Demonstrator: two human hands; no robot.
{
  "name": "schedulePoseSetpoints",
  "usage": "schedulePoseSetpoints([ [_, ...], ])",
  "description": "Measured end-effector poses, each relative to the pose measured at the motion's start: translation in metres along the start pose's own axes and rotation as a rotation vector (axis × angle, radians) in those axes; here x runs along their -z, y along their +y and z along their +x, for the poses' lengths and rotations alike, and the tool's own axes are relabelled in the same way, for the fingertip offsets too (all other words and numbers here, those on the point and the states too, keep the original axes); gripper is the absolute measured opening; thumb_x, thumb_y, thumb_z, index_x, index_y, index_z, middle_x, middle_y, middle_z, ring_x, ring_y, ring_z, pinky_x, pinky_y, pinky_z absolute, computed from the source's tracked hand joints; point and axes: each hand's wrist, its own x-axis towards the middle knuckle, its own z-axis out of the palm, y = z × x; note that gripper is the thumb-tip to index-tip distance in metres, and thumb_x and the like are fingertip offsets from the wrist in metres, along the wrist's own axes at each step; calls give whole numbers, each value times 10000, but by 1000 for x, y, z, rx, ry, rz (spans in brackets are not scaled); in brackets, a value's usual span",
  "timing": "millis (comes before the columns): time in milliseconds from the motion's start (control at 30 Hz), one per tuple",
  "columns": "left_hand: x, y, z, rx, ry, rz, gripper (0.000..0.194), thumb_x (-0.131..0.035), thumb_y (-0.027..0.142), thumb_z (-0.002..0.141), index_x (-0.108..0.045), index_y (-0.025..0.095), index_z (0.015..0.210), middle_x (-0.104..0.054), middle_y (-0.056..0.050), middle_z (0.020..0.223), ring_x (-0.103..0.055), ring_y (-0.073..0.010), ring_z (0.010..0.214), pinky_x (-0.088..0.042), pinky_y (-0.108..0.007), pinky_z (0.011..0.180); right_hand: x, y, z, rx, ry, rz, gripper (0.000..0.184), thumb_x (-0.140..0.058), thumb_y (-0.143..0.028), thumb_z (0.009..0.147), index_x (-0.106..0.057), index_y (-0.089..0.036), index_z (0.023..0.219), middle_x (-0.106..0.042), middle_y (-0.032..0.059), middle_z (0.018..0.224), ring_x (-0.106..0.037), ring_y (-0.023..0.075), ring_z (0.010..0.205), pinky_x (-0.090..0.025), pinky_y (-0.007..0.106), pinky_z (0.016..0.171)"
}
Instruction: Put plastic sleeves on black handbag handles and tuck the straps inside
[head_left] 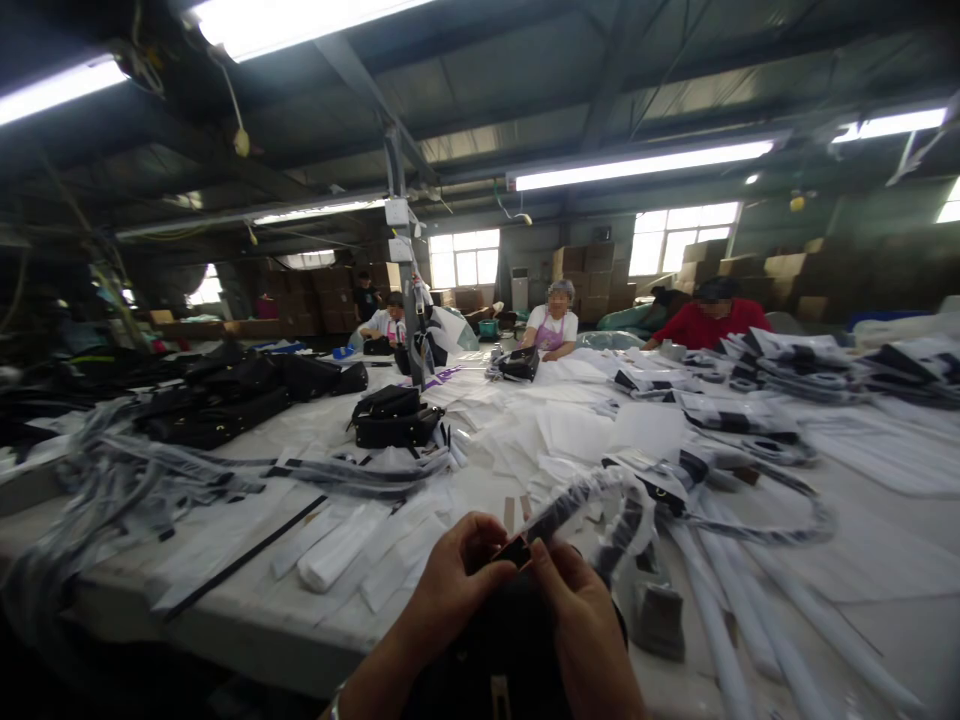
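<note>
A black bag (491,655) is at the table's front edge, directly below my hands. From it a padded strap (581,495) wrapped in clear plastic loops up and to the right. My left hand (465,565) pinches the dark end of this strap between thumb and fingers. Close beside it, my right hand (574,590) is closed on the same strap where the plastic wrap begins. The fingertips nearly meet, and part of the strap end is hidden behind them. A grey block-like object (658,620) stands just right of my right hand.
The long table (375,630) carries white paper sheets (517,440), plastic-wrapped straps (150,480) at left and another black bag (396,418). White rolls (750,590) lie at right. A metal post (411,330) rises mid-table. Several people sit across, including a person in red (712,318).
</note>
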Motion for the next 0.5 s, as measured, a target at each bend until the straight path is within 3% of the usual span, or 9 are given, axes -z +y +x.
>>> schedulePoseSetpoints([
  [133, 4, 2, -1, 5, -3, 75, 228, -747, 193, 743, -590, 180, 909, -622, 14, 808, -594, -161, 788, -435, -251, 725, -10, 6, 0, 24, 118, 201, 311, -761, -430, 778, -724, -214, 999, -763, 39, 926, -703, 289, 934, -564, 375, 819],
  [267, 8, 4, 3, 36, -14, 61, 241, -751, 192, 729, -574, 174, 891, -617, 17, 776, -589, -158, 757, -435, -251, 709, -24, 9, 0, 19, 118, 255, 346, -816, -427, 716, -753, -191, 962, -765, 60, 914, -710, 268, 879, -564, 340, 785],
  [400, 12, 0, 6, 9, 9, 55, 229, -749, 195, 729, -566, 174, 864, -616, 16, 778, -593, -155, 754, -439, -245, 701, -27, 13, -1, -28, 61, 192, 464, -810, -464, 716, -741, -181, 1078, -765, 84, 922, -720, 273, 833, -563, 356, 771],
  [500, 15, -4, 7, -7, 6, 49, 227, -744, 195, 734, -563, 183, 870, -616, 23, 776, -593, -151, 752, -445, -245, 706, -20, 16, -1, 8, 56, 2, 472, -790, -486, 731, -744, -190, 1096, -769, 86, 929, -716, 291, 876, -548, 384, 834],
])
